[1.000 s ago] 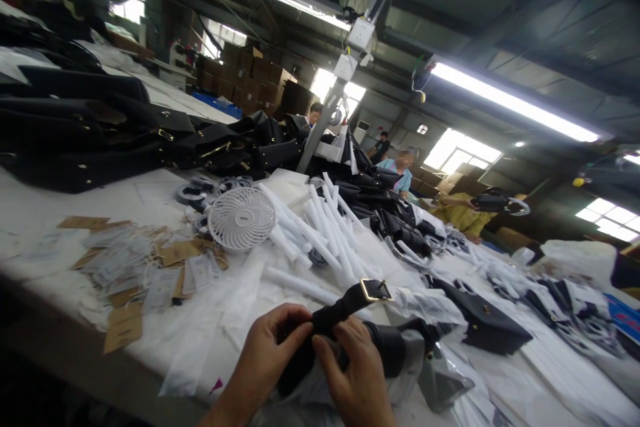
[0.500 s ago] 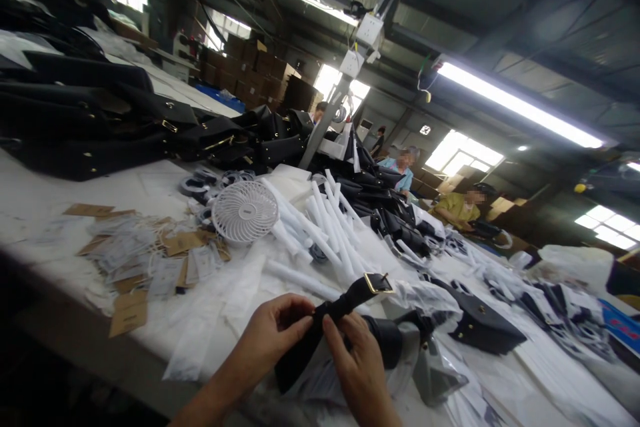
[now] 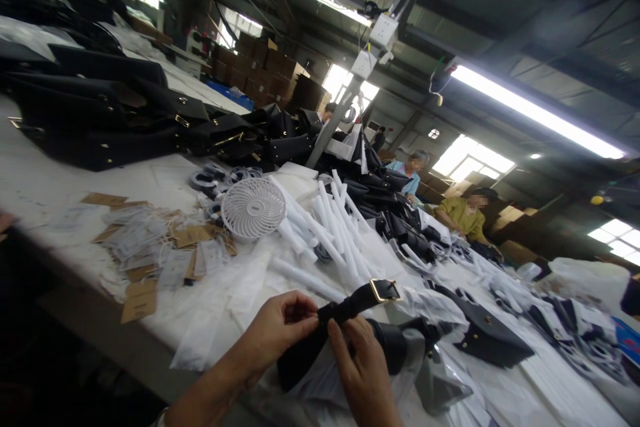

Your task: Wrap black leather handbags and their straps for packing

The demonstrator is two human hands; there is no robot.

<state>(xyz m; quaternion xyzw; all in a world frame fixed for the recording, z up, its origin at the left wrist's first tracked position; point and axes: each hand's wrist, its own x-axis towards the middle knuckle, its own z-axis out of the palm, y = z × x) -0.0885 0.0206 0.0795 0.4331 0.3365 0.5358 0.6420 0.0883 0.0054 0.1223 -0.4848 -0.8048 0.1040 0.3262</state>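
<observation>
A black strap (image 3: 356, 301) with a gold buckle (image 3: 385, 290) at its upper end runs between my hands, near the front edge of the table. My left hand (image 3: 280, 323) pinches it with thumb and forefinger. Closed on the same strap from the right, my right hand (image 3: 361, 353) has its thumb lying along it. Below and behind the fingers is a black bag (image 3: 300, 363), partly hidden by my right hand. Clear plastic wrap (image 3: 430, 310) and a clear bag (image 3: 440, 380) lie just to the right.
Paper tags (image 3: 140, 297) lie in a heap at the left, beside a white fan (image 3: 253, 208). White rolls (image 3: 345, 233) fill the middle. Black bags (image 3: 125, 113) are piled behind, and another black bag (image 3: 493, 337) lies right. Co-workers (image 3: 465, 213) sit across the table.
The view has shifted slightly, so the background sits farther right. Both hands keep their hold on the strap, and the buckle end has turned a little.
</observation>
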